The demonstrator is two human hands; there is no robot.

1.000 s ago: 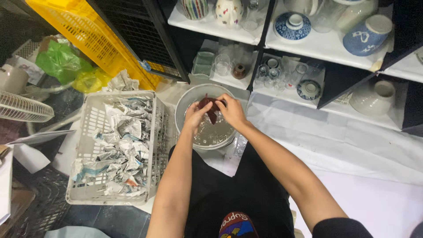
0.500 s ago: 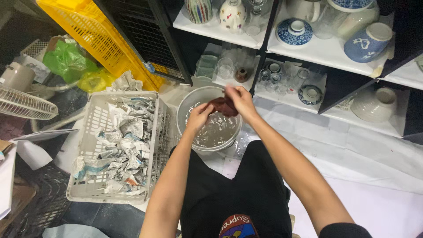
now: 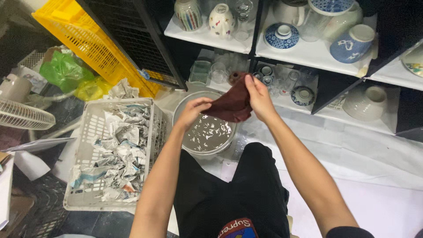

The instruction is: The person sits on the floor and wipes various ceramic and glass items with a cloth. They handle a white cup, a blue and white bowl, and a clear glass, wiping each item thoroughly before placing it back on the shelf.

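Cloth (image 3: pixel 230 105) above water-filled basin (image 3: pixel 185 105), beside crate (image 3: pixel 83 132)

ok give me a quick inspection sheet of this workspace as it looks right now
surface: floor covered with white sheet
job's things: dark red cloth held above grey basin of water
clutter: white basket full of crumpled newspaper; yellow crate leaning; green bag
hands: left hand and right hand both grip the cloth
cables: nothing seen
surroundings: shelves with bowls, cups and glasses; white fan at left
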